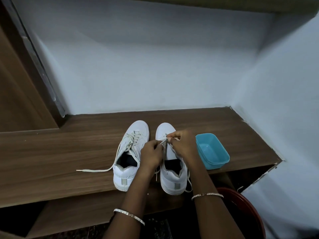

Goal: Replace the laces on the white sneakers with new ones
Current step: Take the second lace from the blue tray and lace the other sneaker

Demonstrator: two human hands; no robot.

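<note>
Lace (164,142) between left hand (152,153), right hand (181,145)

Right sneaker (173,176) lacing mostly hidden; red tub (246,210), perhaps, cropped.

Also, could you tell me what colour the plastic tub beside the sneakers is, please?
The tub is light blue, seen best in the head view.

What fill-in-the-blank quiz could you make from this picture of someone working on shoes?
1. The tub on the wooden shelf is coloured ____.
2. The left hand and right hand both pinch the lace of the sneaker standing on the person's ____.
3. The other sneaker has a loose lace end trailing to the person's ____.

Missing words: blue; right; left.
</note>
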